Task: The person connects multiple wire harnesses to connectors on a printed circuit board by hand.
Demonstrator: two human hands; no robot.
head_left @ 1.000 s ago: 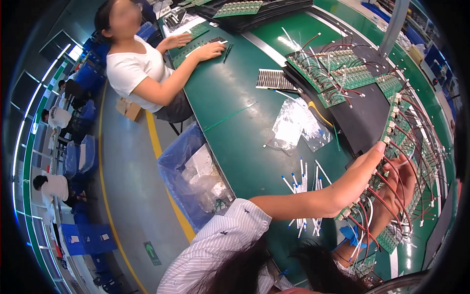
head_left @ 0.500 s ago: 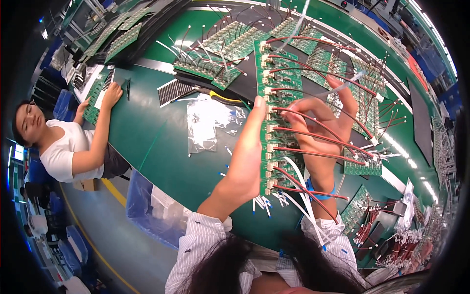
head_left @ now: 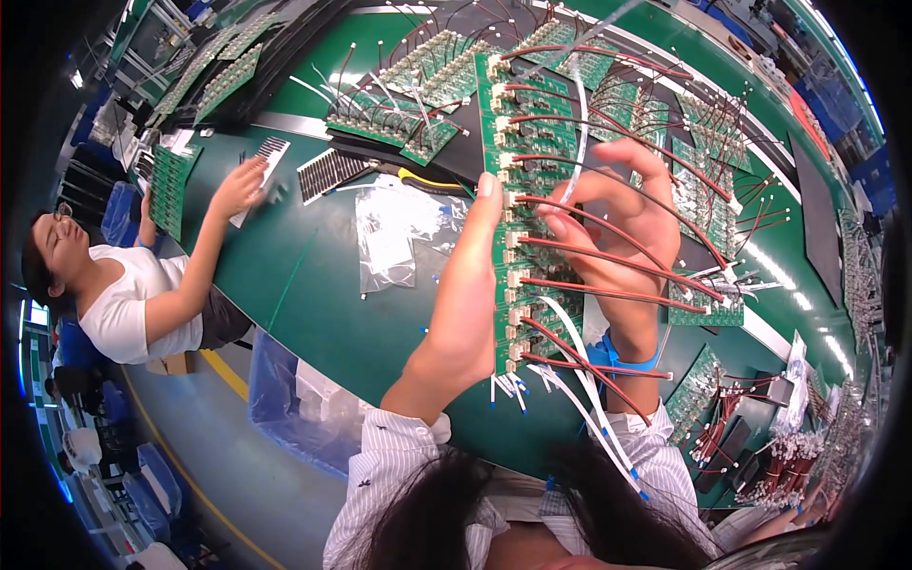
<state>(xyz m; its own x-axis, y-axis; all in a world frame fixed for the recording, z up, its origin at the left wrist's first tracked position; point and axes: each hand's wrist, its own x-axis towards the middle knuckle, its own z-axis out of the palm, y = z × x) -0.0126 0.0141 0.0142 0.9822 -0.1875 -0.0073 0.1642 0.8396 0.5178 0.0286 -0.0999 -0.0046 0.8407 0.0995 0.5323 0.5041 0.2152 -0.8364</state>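
Observation:
My left hand [head_left: 454, 309] grips the left edge of a long green circuit board [head_left: 486, 133], thumb lying on its front. The board stands upright before me, with a column of cream connectors along it. Red-and-black wire leads [head_left: 594, 245] run from the connectors to the right. Two white flat ribbon cables [head_left: 591, 389] with blue ends hang from its lower part. My right hand [head_left: 617, 214] is over the board's right side, thumb and forefinger pinched on the end of another white ribbon cable [head_left: 581, 123]. A blue band [head_left: 622, 359] circles my right wrist.
Wired boards [head_left: 442, 71] lie on black sheets behind. Yellow-handled pliers [head_left: 432, 180], a clear plastic bag [head_left: 385, 247] and a striped card [head_left: 328, 176] lie on the green table. Wire bundles [head_left: 788, 465] are at right. A co-worker [head_left: 142, 294] sits at left, near a blue-lined bin [head_left: 285, 408].
The board has shifted slightly left and up. My right hand has turned, bringing the pinched ribbon cable closer to the board. The co-worker's hand has moved right, off their board.

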